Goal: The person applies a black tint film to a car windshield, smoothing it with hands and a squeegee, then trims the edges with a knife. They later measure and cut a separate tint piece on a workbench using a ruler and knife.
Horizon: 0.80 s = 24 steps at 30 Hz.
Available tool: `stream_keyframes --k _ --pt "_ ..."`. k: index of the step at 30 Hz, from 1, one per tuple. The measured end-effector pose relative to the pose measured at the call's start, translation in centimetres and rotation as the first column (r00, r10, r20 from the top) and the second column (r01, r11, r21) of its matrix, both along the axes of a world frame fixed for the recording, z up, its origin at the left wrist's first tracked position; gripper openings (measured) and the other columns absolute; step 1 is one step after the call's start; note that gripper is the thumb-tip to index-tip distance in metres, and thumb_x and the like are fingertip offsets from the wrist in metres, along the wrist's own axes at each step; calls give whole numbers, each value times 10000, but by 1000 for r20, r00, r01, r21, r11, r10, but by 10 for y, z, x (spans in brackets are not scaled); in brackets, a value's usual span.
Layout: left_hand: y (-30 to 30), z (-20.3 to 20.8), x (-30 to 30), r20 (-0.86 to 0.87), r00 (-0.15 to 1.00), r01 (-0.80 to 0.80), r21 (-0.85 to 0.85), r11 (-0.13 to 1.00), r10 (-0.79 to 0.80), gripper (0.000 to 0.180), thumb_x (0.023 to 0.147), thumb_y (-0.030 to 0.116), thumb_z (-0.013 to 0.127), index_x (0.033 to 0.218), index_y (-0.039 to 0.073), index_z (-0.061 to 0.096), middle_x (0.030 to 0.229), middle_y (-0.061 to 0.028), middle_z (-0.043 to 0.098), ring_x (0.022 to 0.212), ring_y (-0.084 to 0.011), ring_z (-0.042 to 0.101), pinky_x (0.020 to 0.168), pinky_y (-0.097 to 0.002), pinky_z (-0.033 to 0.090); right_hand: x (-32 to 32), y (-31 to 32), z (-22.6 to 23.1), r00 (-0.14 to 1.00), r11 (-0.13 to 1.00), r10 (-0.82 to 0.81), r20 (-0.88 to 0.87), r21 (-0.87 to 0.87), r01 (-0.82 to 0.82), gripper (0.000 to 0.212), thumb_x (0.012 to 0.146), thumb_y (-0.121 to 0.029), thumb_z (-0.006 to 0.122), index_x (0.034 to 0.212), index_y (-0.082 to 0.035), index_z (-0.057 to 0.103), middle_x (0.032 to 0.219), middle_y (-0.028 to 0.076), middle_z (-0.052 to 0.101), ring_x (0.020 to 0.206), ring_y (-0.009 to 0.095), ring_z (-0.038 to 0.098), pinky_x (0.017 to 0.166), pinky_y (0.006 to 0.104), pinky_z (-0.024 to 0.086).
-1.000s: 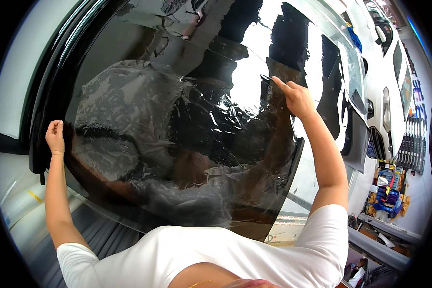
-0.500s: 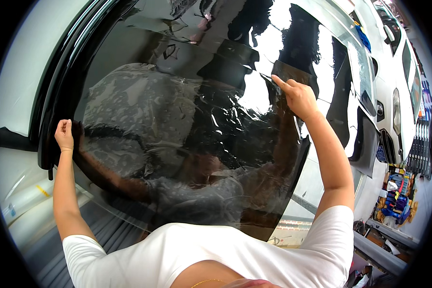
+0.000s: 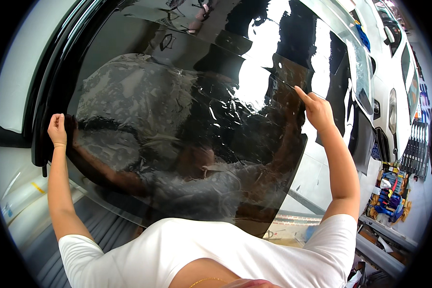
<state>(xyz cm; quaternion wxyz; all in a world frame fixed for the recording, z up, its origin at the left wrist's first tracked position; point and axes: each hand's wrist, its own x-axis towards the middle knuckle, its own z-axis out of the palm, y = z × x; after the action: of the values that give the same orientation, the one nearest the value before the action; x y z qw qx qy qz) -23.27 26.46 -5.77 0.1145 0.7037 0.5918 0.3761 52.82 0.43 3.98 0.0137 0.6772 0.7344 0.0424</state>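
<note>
A large dark, glossy sheet of tint film (image 3: 144, 96) spreads in front of me, wrinkled and wet-looking in the middle, mirroring my arms and shirt. At its left edge, beside a black rubber-like trim (image 3: 43, 115), my left hand (image 3: 57, 129) is closed with thumb and fingers pinched together. The film's border seems to be between them. My right hand (image 3: 319, 113) is over the right side of the sheet, index finger stretched along a thin dark pointed tool (image 3: 288, 85). Its tip lies against the dark surface; its handle is hidden in my palm.
On the right stand a white car (image 3: 391, 96) and a rack of tools and coloured cloths (image 3: 391, 197). Clear plastic-wrapped rolls (image 3: 29, 201) lie at lower left, next to grey ribbed material (image 3: 77, 240). A pale printed strip (image 3: 293, 223) shows below the film's right edge.
My right hand with the thin tool has moved right and slightly toward me. The left hand has shifted slightly left and away from me, still pinched at the film's edge.
</note>
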Motion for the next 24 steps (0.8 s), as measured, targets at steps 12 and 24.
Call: stream_keyframes --k 12,24 --pt "4 -2 -4 -24 1000 6 -42 999 -7 191 909 184 582 809 22 563 668 46 465 611 -32 408 567 -192 361 -18 -43 -8 973 975 -216 75 75 211 579 776 18 528 1287 -253 526 734 68 474 662 258 563 611 383 476" --pt "1 -1 -5 21 998 53 -19 998 -53 194 917 188 564 812 25 553 667 38 457 608 -43 400 574 -195 360 -50 -34 -15 813 808 -583 -18 93 582 444 842 -58 532 1240 -251 568 761 100 540 660 319 592 598 419 479"
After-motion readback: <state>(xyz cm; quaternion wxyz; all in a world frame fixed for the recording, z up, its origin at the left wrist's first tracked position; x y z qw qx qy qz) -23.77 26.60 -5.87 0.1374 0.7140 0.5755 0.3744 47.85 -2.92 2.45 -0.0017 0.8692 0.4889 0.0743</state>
